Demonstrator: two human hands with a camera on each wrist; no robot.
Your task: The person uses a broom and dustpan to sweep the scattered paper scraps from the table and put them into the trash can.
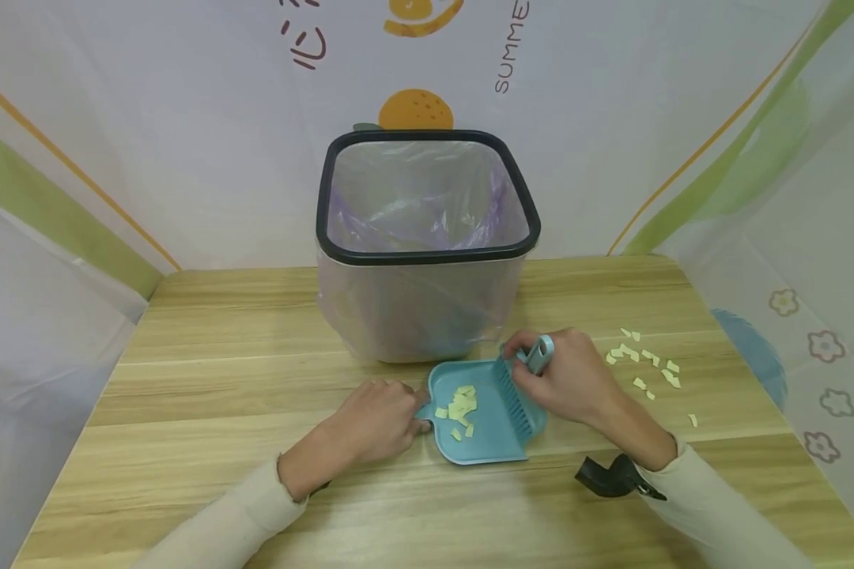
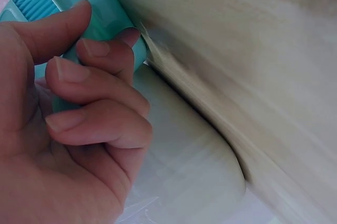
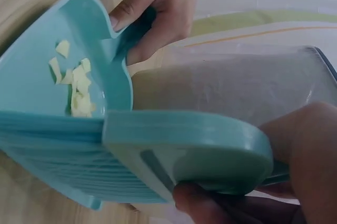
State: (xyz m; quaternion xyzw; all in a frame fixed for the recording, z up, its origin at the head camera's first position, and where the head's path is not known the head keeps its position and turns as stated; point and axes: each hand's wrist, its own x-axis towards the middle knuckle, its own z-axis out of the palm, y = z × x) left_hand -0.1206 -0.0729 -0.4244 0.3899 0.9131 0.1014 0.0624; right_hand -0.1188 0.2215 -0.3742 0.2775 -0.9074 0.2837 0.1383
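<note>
A light blue dustpan (image 1: 480, 435) lies on the wooden table with several pale yellow paper scraps (image 1: 461, 405) in its rear part. My left hand (image 1: 377, 419) grips the dustpan's short handle from the left; the left wrist view shows its fingers curled round that handle (image 2: 71, 56). My right hand (image 1: 565, 375) holds a matching small brush (image 3: 184, 145) by its handle. The brush's bristles (image 1: 514, 399) stand over the dustpan's open right edge. In the right wrist view the brush head hides part of the pan.
Behind the dustpan stands a bin (image 1: 427, 304) with a black rim (image 1: 434, 258) and a thin plastic liner. More paper scraps (image 1: 629, 353) lie scattered on the table (image 1: 221, 379) to the right of my right hand. A printed white curtain (image 1: 242, 158) hangs behind.
</note>
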